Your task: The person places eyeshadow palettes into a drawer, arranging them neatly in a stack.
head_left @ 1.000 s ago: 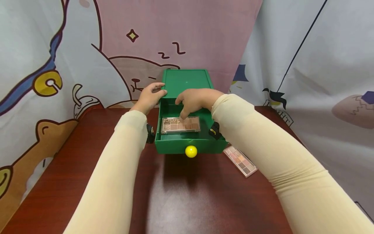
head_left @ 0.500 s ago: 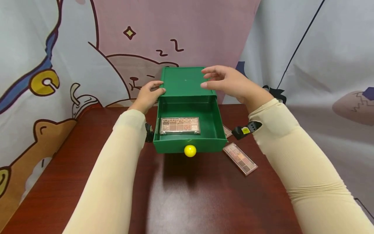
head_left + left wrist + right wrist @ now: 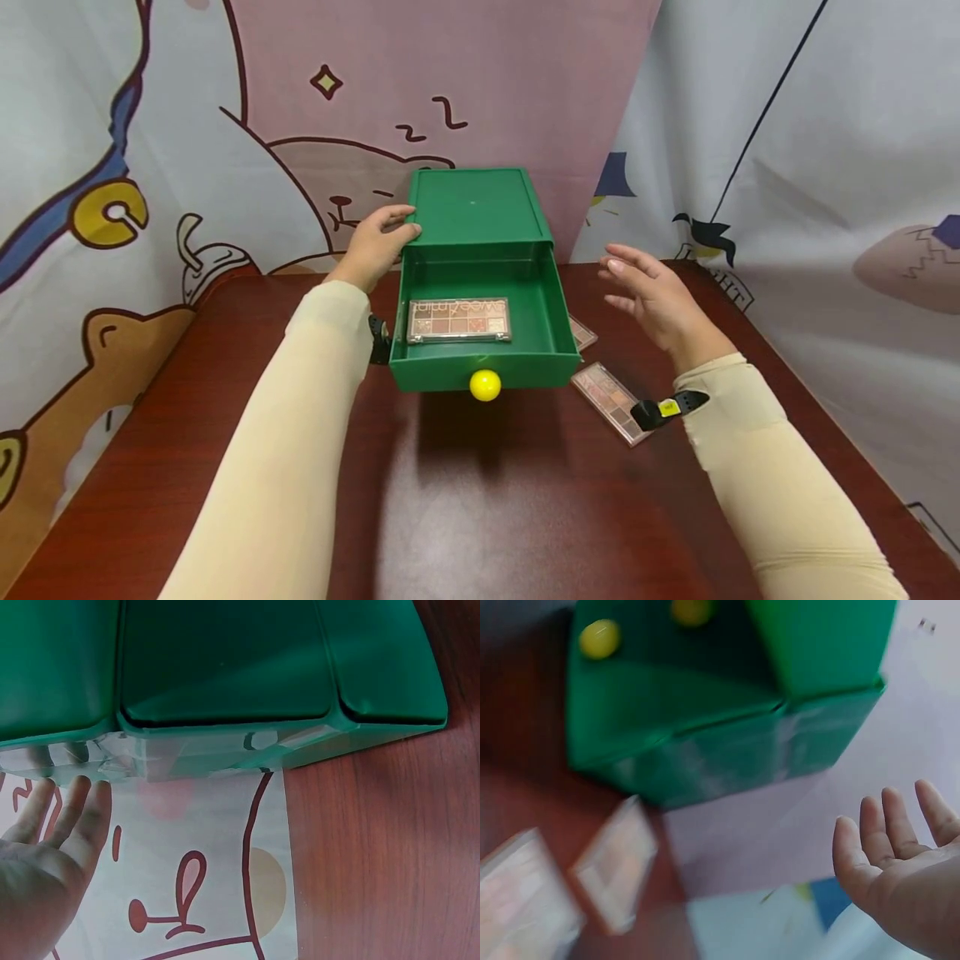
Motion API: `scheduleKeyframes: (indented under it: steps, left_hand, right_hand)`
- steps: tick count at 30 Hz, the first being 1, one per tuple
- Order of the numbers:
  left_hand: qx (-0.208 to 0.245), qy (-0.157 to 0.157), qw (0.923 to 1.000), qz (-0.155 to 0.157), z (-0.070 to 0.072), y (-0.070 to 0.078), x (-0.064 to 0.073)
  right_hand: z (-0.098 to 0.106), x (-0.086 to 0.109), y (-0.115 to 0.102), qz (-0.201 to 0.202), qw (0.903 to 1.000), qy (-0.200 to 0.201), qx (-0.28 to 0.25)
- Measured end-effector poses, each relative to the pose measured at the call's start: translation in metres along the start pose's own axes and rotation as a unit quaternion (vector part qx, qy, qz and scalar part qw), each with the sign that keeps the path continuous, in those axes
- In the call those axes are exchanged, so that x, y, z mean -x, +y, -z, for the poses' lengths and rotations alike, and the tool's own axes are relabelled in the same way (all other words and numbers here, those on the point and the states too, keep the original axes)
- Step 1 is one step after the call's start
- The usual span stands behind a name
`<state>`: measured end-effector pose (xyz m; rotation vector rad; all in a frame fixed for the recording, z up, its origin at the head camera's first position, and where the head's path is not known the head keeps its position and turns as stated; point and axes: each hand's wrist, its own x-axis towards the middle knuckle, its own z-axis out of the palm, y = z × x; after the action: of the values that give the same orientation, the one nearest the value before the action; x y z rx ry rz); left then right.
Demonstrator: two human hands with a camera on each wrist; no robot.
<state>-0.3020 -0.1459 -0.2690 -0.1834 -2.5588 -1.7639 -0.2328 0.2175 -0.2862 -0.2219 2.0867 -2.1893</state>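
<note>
Loading of a green plastic drawer (image 3: 442,374) is judged to be the step in hand, with one flat, clear-lidded palette of brown and pink shades (image 3: 459,320) lying inside it, towards its left. The drawer is pulled out from a green, flat-topped plastic box (image 3: 480,208). Nothing is gripped by the right hand (image 3: 663,308), which is held with its fingers parted above the dark red-brown worktop (image 3: 487,517), to the right of the box. The box's left edge is touched by the left hand (image 3: 375,246), its fingers laid out rather than clenched; the box is presumably being steadied. For the next move, a palette would probably have to be pinched by its edges, lifted clear of the drawer's side and laid flat.

Three palettes are counted: the one inside, a pink-toned palette (image 3: 603,398) on the worktop by the drawer's front right corner, and a partly hidden palette (image 3: 581,335) behind that. One pulled-out drawer is seen, fitted with one round yellow knob (image 3: 485,385). A second yellow shape is caught in the right wrist view, too blurred to be identified.
</note>
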Motion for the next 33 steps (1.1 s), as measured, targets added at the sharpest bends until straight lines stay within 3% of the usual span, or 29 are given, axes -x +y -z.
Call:
scheduleKeyframes:
  steps: [6,11,17,21,26,29,33]
  left_hand:
    - [0.002,-0.002,1.0000,-0.001,-0.001,-0.001,-0.001]
    - [0.006,0.001,1.0000,0.001,-0.001,0.000,-0.001]
    - [0.001,0.002,1.0000,-0.001,-0.001,0.000,0.000]
    - [-0.001,0.000,1.0000,0.000,0.000,0.000,0.000]
    - [-0.005,0.000,1.0000,-0.001,0.000,-0.001,-0.001]
    - [-0.003,-0.002,1.0000,-0.001,0.000,-0.001,-0.001]
    - [-0.001,-0.002,1.0000,-0.001,0.000,-0.002,-0.001]
  right_hand:
    - [0.023,0.011,0.041,-0.037,0.9987,0.035,0.004]
    - [0.034,0.022,0.068,-0.058,0.9949,0.052,0.064]
    - [0.040,0.035,0.089,-0.097,0.9814,0.047,0.159]
    - [0.042,0.043,0.099,-0.111,0.9671,0.044,0.225]
    - [0.042,0.051,0.107,-0.138,0.9399,0.031,0.311]
    - [0.041,0.056,0.109,-0.151,0.9255,0.018,0.347]
    - [0.039,0.062,0.110,-0.158,0.9134,-0.004,0.375]
